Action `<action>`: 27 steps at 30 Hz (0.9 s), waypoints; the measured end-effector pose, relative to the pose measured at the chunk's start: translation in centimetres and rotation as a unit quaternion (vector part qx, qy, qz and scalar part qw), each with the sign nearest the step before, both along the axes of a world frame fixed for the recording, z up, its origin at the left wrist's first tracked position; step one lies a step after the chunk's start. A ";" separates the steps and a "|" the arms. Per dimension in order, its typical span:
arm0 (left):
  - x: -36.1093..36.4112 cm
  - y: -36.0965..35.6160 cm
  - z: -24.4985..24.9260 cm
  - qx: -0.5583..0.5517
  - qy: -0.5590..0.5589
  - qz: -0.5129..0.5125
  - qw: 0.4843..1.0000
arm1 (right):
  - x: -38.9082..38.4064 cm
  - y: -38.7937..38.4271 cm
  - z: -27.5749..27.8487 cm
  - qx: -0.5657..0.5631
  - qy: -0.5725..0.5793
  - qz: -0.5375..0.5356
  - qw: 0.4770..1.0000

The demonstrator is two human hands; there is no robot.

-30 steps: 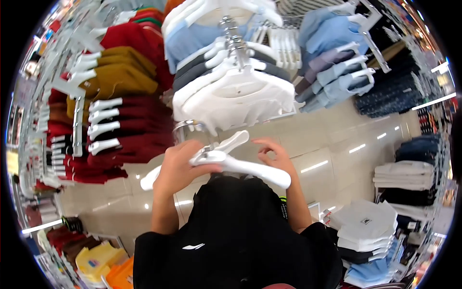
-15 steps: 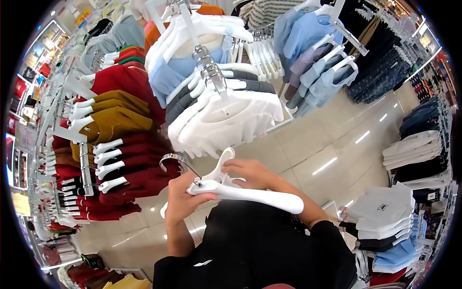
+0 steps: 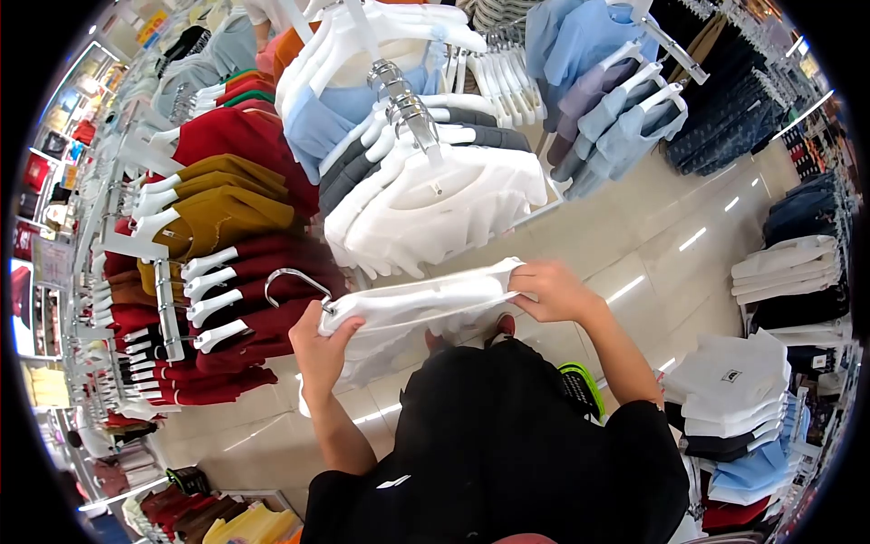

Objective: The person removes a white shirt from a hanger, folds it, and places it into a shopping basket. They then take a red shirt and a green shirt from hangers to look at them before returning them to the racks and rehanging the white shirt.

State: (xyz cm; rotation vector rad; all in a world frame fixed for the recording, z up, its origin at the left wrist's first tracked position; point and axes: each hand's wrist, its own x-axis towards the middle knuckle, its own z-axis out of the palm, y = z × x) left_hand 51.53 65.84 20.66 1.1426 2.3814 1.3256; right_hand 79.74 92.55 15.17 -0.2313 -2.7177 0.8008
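A white hanger (image 3: 408, 299) with a metal hook lies sideways in front of my black shirt, with a thin white garment (image 3: 372, 349) on and below it. My left hand (image 3: 322, 340) is closed around the hanger near its hook. At the hanger's far end, my right hand (image 3: 551, 290) pinches the garment's edge and holds it out to the right. The hook points up and left, over the floor side of the dark red clothes. Just beyond my hands hang white tops (image 3: 439, 218) on a metal rail.
Dark red clothes (image 3: 263, 313) and mustard tops (image 3: 227, 213) hang at the left. Light blue garments (image 3: 634, 140) hang at the upper right. Folded grey-white tops (image 3: 729, 372) are stacked at the lower right. Glossy floor tiles (image 3: 625, 245) show between the racks.
The hanger has turned and moved left. The white garment is now stretched along it. My right hand has moved right and up, away from my left hand, and is pinching the garment's edge.
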 end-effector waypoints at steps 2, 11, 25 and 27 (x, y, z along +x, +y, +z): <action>0.2 0.5 -0.6 0.038 -0.036 0.011 0.999 | 0.0 -0.1 0.7 -0.001 -0.012 0.012 1.000; 3.4 3.4 -0.9 0.004 0.053 -0.103 0.993 | -3.0 -0.7 4.8 -0.036 0.092 0.120 0.988; 5.0 3.9 0.2 0.066 0.104 -0.130 0.984 | -5.2 -5.1 3.9 -0.106 0.072 -0.150 0.980; 5.1 4.0 0.5 0.066 0.117 -0.148 0.980 | -5.5 -4.5 2.6 -0.052 -0.015 -0.150 0.987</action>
